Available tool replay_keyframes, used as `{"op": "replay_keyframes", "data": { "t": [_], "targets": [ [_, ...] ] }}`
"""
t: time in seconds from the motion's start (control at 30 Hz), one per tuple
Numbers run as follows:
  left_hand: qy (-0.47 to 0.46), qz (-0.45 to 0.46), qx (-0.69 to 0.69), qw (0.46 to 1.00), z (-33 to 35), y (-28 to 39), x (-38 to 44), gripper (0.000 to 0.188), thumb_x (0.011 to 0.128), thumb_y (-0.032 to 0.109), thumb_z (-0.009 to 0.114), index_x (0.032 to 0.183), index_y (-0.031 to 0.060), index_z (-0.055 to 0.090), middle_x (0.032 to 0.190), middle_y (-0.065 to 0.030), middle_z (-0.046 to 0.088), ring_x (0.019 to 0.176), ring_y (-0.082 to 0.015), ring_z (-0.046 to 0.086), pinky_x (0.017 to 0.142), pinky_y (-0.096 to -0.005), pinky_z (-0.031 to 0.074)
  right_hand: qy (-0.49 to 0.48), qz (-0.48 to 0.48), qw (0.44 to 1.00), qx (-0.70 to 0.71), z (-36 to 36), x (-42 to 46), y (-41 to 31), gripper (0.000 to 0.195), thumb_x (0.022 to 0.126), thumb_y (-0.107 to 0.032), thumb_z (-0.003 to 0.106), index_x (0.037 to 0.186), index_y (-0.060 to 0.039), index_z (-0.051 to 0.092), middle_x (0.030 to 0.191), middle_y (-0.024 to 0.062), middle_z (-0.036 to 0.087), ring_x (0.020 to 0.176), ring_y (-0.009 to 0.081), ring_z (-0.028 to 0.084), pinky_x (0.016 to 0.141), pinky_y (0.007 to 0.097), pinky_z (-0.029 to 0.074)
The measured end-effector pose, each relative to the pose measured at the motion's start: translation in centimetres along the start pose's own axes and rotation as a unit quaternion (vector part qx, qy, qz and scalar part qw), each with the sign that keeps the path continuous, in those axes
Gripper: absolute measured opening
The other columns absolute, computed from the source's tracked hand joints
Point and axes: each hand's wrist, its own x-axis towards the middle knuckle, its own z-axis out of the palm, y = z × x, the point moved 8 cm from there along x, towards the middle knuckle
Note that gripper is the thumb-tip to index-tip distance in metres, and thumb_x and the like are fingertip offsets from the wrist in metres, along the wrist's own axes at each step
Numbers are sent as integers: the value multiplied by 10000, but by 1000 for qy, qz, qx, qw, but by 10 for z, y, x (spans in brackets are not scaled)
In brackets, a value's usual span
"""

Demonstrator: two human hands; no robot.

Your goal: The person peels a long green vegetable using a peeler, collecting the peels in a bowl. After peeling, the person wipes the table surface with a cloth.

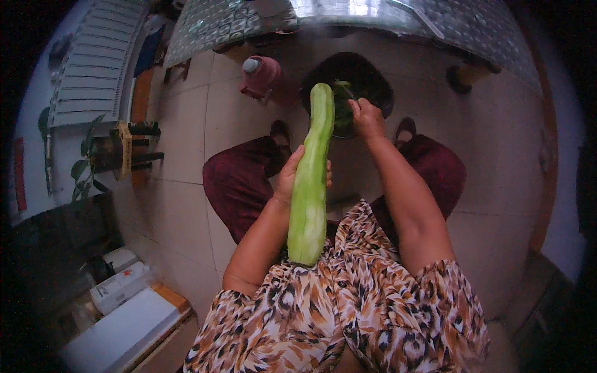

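Note:
A long, pale green peeled gourd (310,196) stretches from against my shirt out over a dark plastic basin (345,60). My left hand (287,179) is wrapped around its middle, thumb on the left side and fingertips showing on the right. Just right of the gourd's far end, my right hand (368,119) grips a small peeler-like tool (351,94), mostly hidden by the fingers. A pale green strip (343,84) shows at the tool's tip, above the basin. Dark green peelings (343,114) lie inside the basin, dim and partly covered.
A pink bottle or flask with a light cap (260,74) stands on the tiled floor (182,140), left of the basin. Beyond it is a table with a patterned, shiny cover (224,28). A leafy plant (84,172) and white boxes (119,286) are at the left.

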Motion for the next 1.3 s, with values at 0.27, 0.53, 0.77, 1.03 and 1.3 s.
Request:
{"op": "replay_keyframes", "data": {
  "t": [0.27, 0.53, 0.77, 1.03, 1.3],
  "targets": [
    [10, 22, -30, 999, -15, 22, 15, 485, 962, 483, 424, 1139, 54, 564, 919, -134, 630, 792, -248, 598, 741, -380, 511, -89, -15, 994, -54, 11, -10, 4, 383, 898, -439, 572, 863, -62, 632, 851, 219, 642, 824, 441, 607, 701, 520, 476],
    [29, 26, 40, 998, -31, 34, 27, 507, 957, 482, 419, 1185, 49, 550, 923, -152, 622, 768, -251, 603, 708, -379, 513, -184, -139, 969, 94, -17, -57, -72, 356, 911, -409, 571, 832, -62, 590, 799, 216, 629, 780, 436, 603, 652, 518, 458],
    [35, -11, 50, 998, -28, 22, 10, 463, 955, 444, 443, 1178, 59, 571, 948, -158, 650, 774, -265, 641, 690, -392, 537, -150, -162, 975, 27, -22, -46, -68, 348, 918, -407, 568, 826, -71, 574, 771, 209, 620, 752, 438, 596, 634, 513, 459],
    [35, -49, 15, 998, -20, 15, -22, 469, 952, 429, 454, 1221, 58, 554, 956, -163, 634, 775, -266, 619, 696, -391, 523, -89, -102, 990, 30, -7, -18, -35, 364, 915, -416, 565, 845, -61, 590, 832, 214, 637, 803, 434, 609, 669, 519, 471],
    [-35, -59, -23, 997, -41, 5, -21, 515, 947, 456, 452, 1290, 77, 517, 1060, -190, 623, 860, -292, 633, 720, -422, 529, -57, -10, 998, 7, 5, -1, 4, 374, 906, -426, 572, 845, -59, 605, 842, 224, 636, 814, 444, 603, 681, 525, 465]
  ]
}}
